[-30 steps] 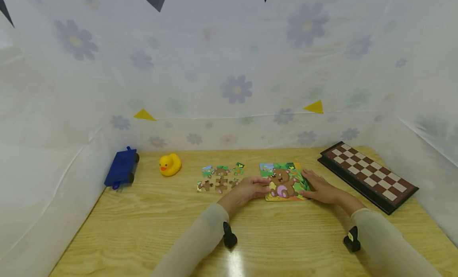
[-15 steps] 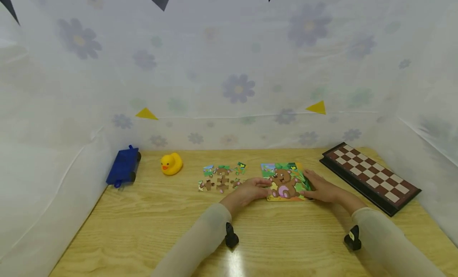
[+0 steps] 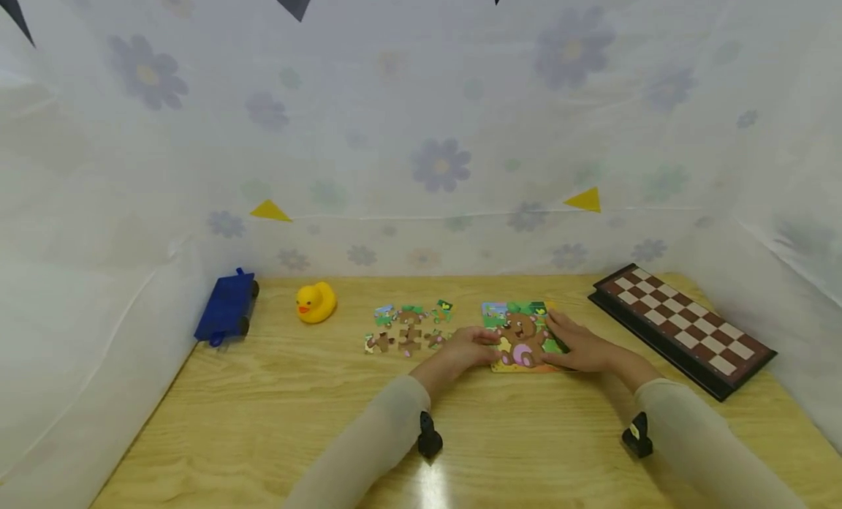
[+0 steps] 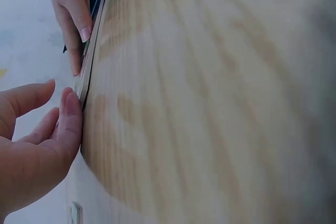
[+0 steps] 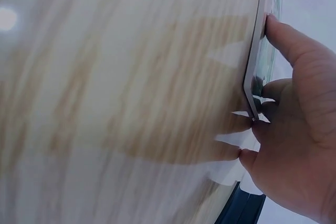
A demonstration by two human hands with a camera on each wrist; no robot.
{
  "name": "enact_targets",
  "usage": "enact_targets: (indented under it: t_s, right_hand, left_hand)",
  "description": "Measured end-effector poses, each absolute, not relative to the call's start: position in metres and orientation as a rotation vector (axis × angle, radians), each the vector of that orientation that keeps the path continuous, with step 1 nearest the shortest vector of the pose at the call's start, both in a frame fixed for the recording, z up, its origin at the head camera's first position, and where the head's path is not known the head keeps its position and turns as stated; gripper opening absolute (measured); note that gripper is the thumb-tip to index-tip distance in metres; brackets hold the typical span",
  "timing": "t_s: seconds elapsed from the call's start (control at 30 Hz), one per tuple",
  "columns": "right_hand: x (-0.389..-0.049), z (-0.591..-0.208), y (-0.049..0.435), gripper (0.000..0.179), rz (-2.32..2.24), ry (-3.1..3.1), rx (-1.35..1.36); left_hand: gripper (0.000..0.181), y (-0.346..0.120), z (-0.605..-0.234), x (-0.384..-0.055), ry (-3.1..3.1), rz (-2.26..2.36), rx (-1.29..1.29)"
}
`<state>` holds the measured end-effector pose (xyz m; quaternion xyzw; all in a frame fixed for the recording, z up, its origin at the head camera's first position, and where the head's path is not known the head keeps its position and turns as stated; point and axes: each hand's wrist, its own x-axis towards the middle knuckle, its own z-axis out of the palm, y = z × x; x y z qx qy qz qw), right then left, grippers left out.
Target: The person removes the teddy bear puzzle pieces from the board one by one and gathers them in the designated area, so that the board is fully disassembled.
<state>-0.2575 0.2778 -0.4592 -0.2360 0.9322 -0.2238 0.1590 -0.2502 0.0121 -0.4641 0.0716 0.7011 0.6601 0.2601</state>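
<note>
A flat picture puzzle board [image 3: 521, 326] with a brown bear on it lies on the table between both hands. My left hand [image 3: 463, 352] touches its left edge with loosely extended fingers. In the left wrist view, that hand's fingertips [image 4: 71, 108] meet the thin board edge [image 4: 89, 72]. My right hand [image 3: 582, 346] is spread over the right side, covering part of the picture. The right wrist view has its thumb [image 5: 283, 38] on the board's face and the other fingers around a corner. Left of the board lie several loose jigsaw pieces [image 3: 409, 338], in two rows.
A yellow rubber duck [image 3: 316, 303] sits left of the pieces, and a blue toy cart [image 3: 226, 308] stands at the left edge. At the right lies a folded checkered game board [image 3: 680, 322]. White flowered cloth [image 3: 441, 165] encloses the wooden table [image 3: 263, 421].
My right hand has shifted slightly left, farther over the puzzle board's right side. My left hand stays at the left edge. The head view has shifted a little.
</note>
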Motion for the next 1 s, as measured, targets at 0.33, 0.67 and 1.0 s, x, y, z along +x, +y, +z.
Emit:
enact_targets:
  t_s: [0.33,0.67,1.0]
  right_hand:
    - [-0.256,-0.454,0.277,0.088,-0.650,2.644,-0.646]
    - [-0.257,-0.456,0.276,0.087,-0.702,2.624,-0.625]
    - [-0.256,-0.458,0.276,0.087,-0.716,2.627,-0.619]
  left_hand:
    - [0.029,0.021,-0.465,-0.258,2.005,1.790,0.087]
    - [0.027,0.029,-0.456,-0.247,2.099,1.774,0.078]
    - [0.038,0.024,-0.459,-0.252,2.049,1.753,0.063]
